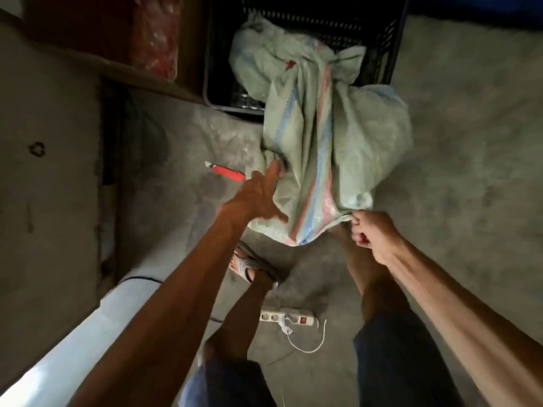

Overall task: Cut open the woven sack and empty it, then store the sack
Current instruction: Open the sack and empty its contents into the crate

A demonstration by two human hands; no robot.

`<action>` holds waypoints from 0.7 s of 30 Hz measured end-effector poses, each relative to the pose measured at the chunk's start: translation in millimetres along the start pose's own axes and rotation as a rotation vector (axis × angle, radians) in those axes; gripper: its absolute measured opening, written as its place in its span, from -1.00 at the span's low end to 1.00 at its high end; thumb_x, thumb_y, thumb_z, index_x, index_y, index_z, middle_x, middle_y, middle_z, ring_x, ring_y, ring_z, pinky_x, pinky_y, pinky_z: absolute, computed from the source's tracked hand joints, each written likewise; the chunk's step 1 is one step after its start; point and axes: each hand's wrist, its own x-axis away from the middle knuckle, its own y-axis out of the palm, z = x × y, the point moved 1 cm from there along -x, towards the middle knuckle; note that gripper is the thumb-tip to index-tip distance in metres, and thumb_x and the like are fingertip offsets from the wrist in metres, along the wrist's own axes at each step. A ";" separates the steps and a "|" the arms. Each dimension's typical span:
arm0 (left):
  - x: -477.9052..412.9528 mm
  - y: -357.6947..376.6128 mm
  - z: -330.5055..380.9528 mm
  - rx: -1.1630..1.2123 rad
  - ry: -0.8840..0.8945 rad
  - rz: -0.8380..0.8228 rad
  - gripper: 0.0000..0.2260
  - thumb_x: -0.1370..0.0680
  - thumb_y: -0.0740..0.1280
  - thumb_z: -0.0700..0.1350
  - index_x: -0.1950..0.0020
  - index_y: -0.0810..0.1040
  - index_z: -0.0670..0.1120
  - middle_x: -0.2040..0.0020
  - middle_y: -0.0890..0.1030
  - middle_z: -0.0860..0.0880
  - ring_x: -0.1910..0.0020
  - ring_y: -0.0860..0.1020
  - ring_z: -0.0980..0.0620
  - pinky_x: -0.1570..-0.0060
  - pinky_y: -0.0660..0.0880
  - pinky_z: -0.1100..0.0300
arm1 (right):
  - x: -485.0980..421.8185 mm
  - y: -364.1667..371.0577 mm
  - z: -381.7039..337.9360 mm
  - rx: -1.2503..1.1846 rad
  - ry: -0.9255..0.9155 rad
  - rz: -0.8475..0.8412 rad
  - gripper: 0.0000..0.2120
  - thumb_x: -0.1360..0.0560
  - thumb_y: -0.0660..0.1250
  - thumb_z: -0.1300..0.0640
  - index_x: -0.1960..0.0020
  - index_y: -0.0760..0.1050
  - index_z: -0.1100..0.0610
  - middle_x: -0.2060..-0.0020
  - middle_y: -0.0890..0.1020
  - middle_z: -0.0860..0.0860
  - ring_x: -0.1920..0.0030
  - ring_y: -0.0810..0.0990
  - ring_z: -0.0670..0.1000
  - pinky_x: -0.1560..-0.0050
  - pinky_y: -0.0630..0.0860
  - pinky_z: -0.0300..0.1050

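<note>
1. The sack (320, 136) is pale green woven stuff with blue and pink stripes. It lies slumped on the floor (470, 142), its far end draped over the rim of a black crate (379, 39) at 12 o'clock.
2. The right hand (373, 236) is closed in a fist on the near corner of the sack, at about 5 o'clock of it.
3. The left hand (261, 195) is spread, fingers extended, palm against the sack's edge at about 8 o'clock. Whether the fingertips pinch any cloth cannot be told.
4. Judgement: the emptying step is in hand. The near end is gripped as if to be lifted, so that the contents tip toward the crate. The sack looks slack; how much remains inside is hidden.
5. Judgement: the next move calls for a firm hold by the left hand matching the right, then an even lift of the near end, keeping the mouth over the crate.
6. A red cutter (226, 171) lies on the floor just beside the left hand, at 9 o'clock of the sack. A power strip (286, 317) lies at 6 o'clock, between the legs.
7. Writing: no brand or lettering is readable. A small red mark on the sack cannot be made out.
</note>
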 end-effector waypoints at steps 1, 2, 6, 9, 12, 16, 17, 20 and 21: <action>25.4 -30.4 41.2 0.006 0.022 0.058 0.05 -0.10 0.65 0.26 -0.44 0.17 0.11 -0.15 0.39 -0.13 -0.09 0.42 -0.10 -0.09 0.49 -0.07 | 18.7 -16.4 -19.1 -0.031 -0.022 0.014 -0.62 -0.63 0.14 0.23 0.35 0.27 0.03 0.72 0.31 -0.12 0.71 0.23 -0.19 0.49 0.13 -0.26; 59.7 -57.7 81.4 -0.017 0.026 0.046 -0.03 -0.05 0.61 0.36 -0.32 0.25 0.14 -0.15 0.38 -0.09 -0.11 0.42 -0.11 -0.04 0.46 -0.03 | 36.8 -28.7 -39.7 -0.058 -0.032 -0.007 -0.61 -0.64 0.14 0.21 0.35 0.25 0.03 0.73 0.29 -0.12 0.71 0.21 -0.18 0.48 0.12 -0.23; 98.0 -54.8 139.5 -0.103 -0.002 -0.010 -0.17 -0.02 0.46 0.55 -0.13 0.36 0.18 -0.08 0.35 -0.06 -0.05 0.41 -0.12 0.05 0.39 0.05 | 81.0 -31.6 -109.3 -0.174 -0.014 -0.216 -0.60 -0.64 0.07 0.18 0.37 0.16 0.03 0.74 0.19 -0.10 0.74 0.13 -0.13 0.54 0.06 -0.23; 95.5 -47.3 179.0 -0.263 -0.001 0.164 -0.11 -0.19 0.47 0.47 -0.42 0.36 0.13 -0.09 0.37 -0.13 -0.10 0.42 -0.19 -0.11 0.39 -0.01 | 89.3 -24.6 -149.8 -0.200 -0.092 -0.270 -0.67 -0.55 0.06 0.24 0.37 0.21 0.01 0.72 0.21 -0.11 0.72 0.16 -0.11 0.47 0.07 -0.24; 66.8 -46.7 175.3 -0.179 -0.110 0.358 -0.51 -0.47 0.42 0.17 -0.34 0.56 -0.02 -0.18 0.55 -0.27 -0.17 0.57 -0.29 -0.18 0.48 -0.03 | 74.3 -35.3 -180.0 -0.062 -0.070 -0.325 -0.64 -0.60 0.02 0.24 0.36 0.20 0.03 0.74 0.22 -0.11 0.70 0.20 -0.10 0.43 0.08 -0.22; 40.5 -65.7 152.6 -0.119 -0.149 0.177 -0.69 -0.60 0.30 0.01 -0.21 0.67 -0.12 -0.17 0.66 -0.27 -0.19 0.62 -0.28 -0.12 0.51 -0.01 | 18.4 -45.1 -160.7 0.273 -0.168 -0.161 -0.62 -0.58 0.12 0.30 0.40 0.30 0.09 0.63 0.37 0.00 0.56 0.26 -0.03 0.47 0.14 -0.23; 38.8 -61.9 150.5 -0.169 -0.151 0.114 -0.63 -0.60 0.28 0.07 -0.23 0.66 -0.14 -0.18 0.67 -0.25 -0.19 0.62 -0.26 -0.15 0.51 0.01 | 3.8 -43.6 -144.5 0.282 -0.195 -0.126 -0.63 -0.56 0.16 0.28 0.41 0.33 0.09 0.58 0.40 0.02 0.60 0.28 -0.05 0.54 0.13 -0.26; 38.0 -33.7 145.0 -0.185 -0.175 0.009 -0.46 -0.57 0.26 0.26 -0.15 0.68 -0.19 -0.08 0.72 -0.22 -0.09 0.67 -0.21 -0.11 0.56 0.04 | -31.0 -35.1 -92.7 0.247 -0.176 -0.060 -0.62 -0.58 0.21 0.19 0.42 0.36 0.09 0.66 0.44 -0.07 0.72 0.31 -0.17 0.65 0.18 -0.28; 37.5 -25.6 147.2 -0.160 -0.180 0.019 -0.51 -0.60 0.28 0.20 -0.12 0.68 -0.21 -0.07 0.72 -0.24 -0.08 0.68 -0.22 -0.09 0.56 0.03 | -40.5 -33.8 -79.4 0.237 -0.180 -0.029 -0.61 -0.60 0.21 0.17 0.41 0.35 0.10 0.68 0.44 -0.07 0.73 0.34 -0.18 0.65 0.22 -0.29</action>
